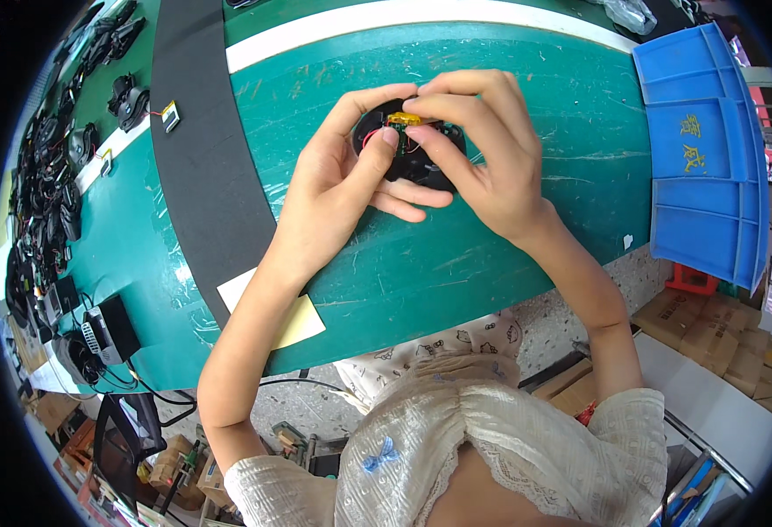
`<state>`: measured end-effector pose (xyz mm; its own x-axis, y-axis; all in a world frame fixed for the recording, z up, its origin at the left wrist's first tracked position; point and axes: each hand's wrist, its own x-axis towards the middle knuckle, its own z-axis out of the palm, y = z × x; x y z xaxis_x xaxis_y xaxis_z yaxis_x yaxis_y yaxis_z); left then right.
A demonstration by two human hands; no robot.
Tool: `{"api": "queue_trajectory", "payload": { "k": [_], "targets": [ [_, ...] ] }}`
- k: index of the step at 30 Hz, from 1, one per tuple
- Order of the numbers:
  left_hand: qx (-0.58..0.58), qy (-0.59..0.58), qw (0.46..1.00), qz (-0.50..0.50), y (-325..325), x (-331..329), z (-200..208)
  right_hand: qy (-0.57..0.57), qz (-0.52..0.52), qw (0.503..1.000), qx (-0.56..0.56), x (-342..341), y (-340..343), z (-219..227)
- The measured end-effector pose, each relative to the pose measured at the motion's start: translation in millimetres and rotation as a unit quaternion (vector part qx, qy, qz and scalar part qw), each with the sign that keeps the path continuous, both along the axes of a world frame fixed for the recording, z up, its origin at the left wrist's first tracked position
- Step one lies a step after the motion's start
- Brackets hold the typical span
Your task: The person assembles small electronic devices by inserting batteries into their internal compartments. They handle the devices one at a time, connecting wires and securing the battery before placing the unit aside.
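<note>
Both hands hold a round black plastic housing (421, 162) above the green table mat (509, 255). My left hand (342, 189) cradles the housing from the left and below, thumb pressed on its top. My right hand (491, 154) covers its right side, and the fingertips pinch a small yellow-wrapped part (404, 118) with thin red wires at the housing's upper edge. Most of the housing is hidden by my fingers.
A dark conveyor belt (202, 140) runs along the left of the mat, with several black housings (61, 176) lying beyond it. A blue plastic tray lid (702, 158) lies at the right. A yellow sticky note (303, 321) sits near the mat's front edge. Cardboard boxes (711, 334) stand on the floor.
</note>
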<state>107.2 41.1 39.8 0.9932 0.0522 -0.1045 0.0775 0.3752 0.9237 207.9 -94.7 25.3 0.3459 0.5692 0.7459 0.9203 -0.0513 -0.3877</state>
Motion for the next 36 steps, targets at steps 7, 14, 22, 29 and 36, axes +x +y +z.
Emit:
{"api": "queue_trajectory", "payload": {
  "k": [7,14,22,29,36],
  "targets": [
    [0.009,0.008,1.000,0.002,-3,-1,-1,-0.004,-0.007,1.000,0.009,-5,0,0],
    [0.065,0.001,0.998,0.022,-7,-3,-4,0.034,-0.003,0.999,-0.007,-6,-1,-1],
    [0.099,-0.019,0.995,0.025,-9,-4,-4,0.031,-0.014,0.999,-0.011,-9,0,2],
    [0.173,-0.039,0.984,0.028,-8,-5,-4,-0.022,-0.022,0.999,0.018,-12,3,1],
    [0.221,-0.042,0.974,0.030,-8,-4,-4,-0.087,-0.012,0.996,0.012,-9,3,-4]
  ]
}}
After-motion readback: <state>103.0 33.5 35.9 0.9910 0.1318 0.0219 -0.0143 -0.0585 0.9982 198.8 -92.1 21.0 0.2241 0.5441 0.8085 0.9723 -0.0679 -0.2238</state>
